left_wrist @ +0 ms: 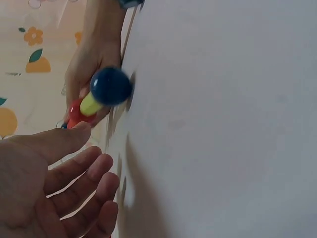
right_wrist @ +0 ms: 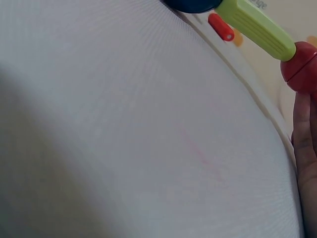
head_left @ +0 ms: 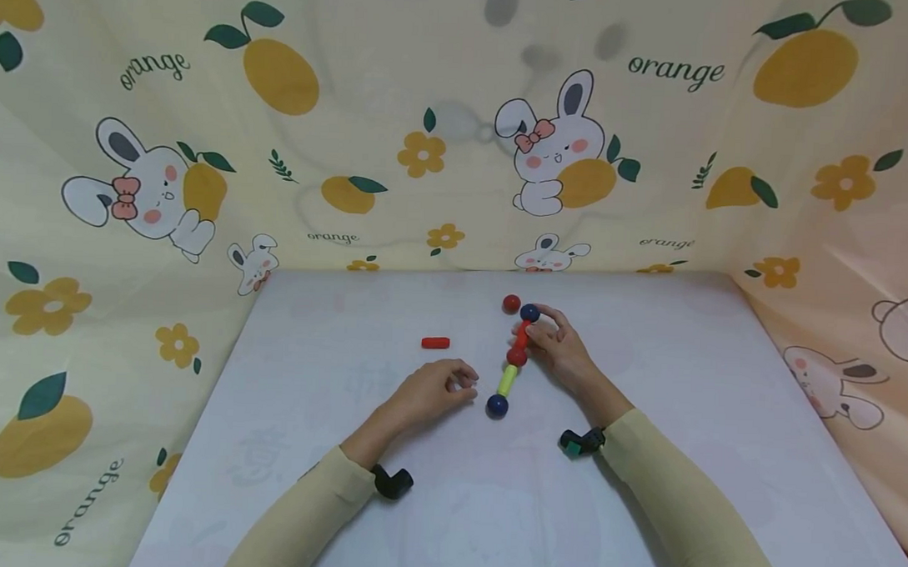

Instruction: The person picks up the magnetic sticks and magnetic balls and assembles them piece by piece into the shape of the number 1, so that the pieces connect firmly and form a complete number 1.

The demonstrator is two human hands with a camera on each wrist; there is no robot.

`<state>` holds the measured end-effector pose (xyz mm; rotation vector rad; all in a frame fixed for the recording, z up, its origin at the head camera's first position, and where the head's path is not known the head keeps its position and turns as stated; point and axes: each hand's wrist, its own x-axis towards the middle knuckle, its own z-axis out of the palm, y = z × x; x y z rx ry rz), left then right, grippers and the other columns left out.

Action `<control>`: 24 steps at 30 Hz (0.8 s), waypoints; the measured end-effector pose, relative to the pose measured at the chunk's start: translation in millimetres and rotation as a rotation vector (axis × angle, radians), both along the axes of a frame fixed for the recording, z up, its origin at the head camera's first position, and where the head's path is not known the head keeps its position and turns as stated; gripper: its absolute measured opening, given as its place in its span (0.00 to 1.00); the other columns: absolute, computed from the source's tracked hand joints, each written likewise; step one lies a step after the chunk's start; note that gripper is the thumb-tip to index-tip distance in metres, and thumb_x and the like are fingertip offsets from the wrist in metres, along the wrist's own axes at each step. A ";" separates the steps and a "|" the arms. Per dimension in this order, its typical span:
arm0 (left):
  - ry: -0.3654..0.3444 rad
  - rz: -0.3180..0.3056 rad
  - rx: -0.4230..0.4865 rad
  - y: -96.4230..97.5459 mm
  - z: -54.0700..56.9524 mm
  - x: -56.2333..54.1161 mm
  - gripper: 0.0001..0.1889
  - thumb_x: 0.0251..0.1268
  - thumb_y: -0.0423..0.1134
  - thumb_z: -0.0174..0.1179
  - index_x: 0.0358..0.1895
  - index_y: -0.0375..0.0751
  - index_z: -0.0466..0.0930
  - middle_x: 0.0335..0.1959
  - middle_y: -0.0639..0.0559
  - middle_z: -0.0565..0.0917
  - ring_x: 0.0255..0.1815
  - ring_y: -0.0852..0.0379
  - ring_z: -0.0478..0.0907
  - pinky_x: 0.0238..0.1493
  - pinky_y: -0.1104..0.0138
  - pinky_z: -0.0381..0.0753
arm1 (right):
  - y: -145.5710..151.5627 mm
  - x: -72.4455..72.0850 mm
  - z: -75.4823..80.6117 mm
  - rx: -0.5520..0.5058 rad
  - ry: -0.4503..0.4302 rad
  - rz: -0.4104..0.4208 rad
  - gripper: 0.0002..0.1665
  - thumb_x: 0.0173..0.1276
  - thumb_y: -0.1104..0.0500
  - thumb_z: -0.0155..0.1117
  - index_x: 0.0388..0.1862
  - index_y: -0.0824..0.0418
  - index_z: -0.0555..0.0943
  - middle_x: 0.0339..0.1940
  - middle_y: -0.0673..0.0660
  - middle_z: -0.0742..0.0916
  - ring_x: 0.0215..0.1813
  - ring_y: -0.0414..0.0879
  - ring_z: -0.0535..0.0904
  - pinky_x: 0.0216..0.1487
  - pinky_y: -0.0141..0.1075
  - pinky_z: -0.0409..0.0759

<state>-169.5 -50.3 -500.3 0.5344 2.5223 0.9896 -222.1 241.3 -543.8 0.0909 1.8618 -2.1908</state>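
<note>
My right hand (head_left: 567,358) pinches the red rod (head_left: 523,334) of a joined chain of balls and rods. That rod runs between a far blue ball (head_left: 530,313) and a middle red ball (head_left: 516,356). From the red ball a yellow-green rod (head_left: 507,380) leads to a near blue ball (head_left: 497,406). My left hand (head_left: 431,393) is just left of the chain, its fingers loosely bent and holding nothing. In the left wrist view, the near blue ball (left_wrist: 111,87) lies beyond the left fingers. The right wrist view shows the yellow-green rod (right_wrist: 257,29) entering the red ball (right_wrist: 300,67).
A loose red rod (head_left: 435,343) lies on the white tabletop (head_left: 477,493), beyond the left hand. Past the chain's far end sits a separate red ball (head_left: 511,303). A printed cloth (head_left: 386,89) hangs behind the table and along its sides.
</note>
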 end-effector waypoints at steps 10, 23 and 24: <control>0.138 0.069 -0.009 -18.7 5.6 -21.9 0.12 0.77 0.45 0.68 0.57 0.49 0.88 0.45 0.60 0.89 0.43 0.60 0.83 0.47 0.61 0.82 | -2.5 -2.0 -0.4 -0.059 -0.020 -0.005 0.31 0.82 0.55 0.65 0.76 0.65 0.70 0.60 0.56 0.91 0.60 0.46 0.88 0.62 0.32 0.83; 0.312 0.180 -0.259 -26.6 -5.8 -51.8 0.16 0.75 0.42 0.70 0.62 0.47 0.86 0.58 0.48 0.84 0.57 0.48 0.79 0.57 0.56 0.83 | -1.3 0.2 1.3 -0.033 -0.042 0.003 0.36 0.81 0.51 0.68 0.81 0.61 0.69 0.63 0.58 0.90 0.65 0.48 0.86 0.63 0.31 0.82; 0.309 0.180 -0.269 -26.6 -6.7 -53.9 0.16 0.75 0.42 0.70 0.62 0.47 0.86 0.59 0.48 0.84 0.57 0.48 0.79 0.57 0.56 0.83 | -1.5 0.2 1.5 -0.044 -0.042 0.001 0.37 0.81 0.51 0.68 0.82 0.59 0.67 0.63 0.58 0.90 0.66 0.50 0.85 0.63 0.31 0.82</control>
